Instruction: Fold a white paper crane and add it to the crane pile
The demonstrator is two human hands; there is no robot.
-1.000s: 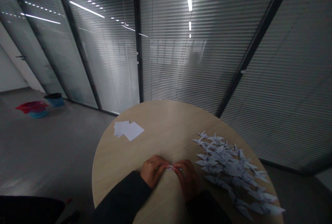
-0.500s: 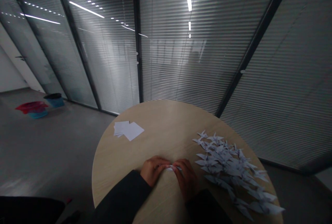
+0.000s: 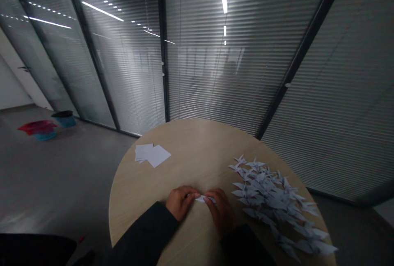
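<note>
A small folded piece of white paper [image 3: 201,199] lies between my hands, low over the near part of the round table [image 3: 197,143]. My left hand [image 3: 182,201] pinches its left end between thumb and fingers. On the other side, my right hand [image 3: 220,208] grips the right end, its fingers partly covering the paper. To the right of my hands spreads a pile of white folded paper cranes [image 3: 271,194]. Several flat white paper sheets [image 3: 157,156] lie overlapping at the table's far left.
Glass partitions with blinds [image 3: 215,73] stand right behind the table. On the floor at left are a blue bin with a red liner [image 3: 38,128] and a second blue bin with a black liner [image 3: 64,119]. A dark object [image 3: 33,249] sits at the lower left.
My left fingers have shifted slightly left along the folded paper, so more of it shows between my hands. The sheets and the paper cranes have not moved.
</note>
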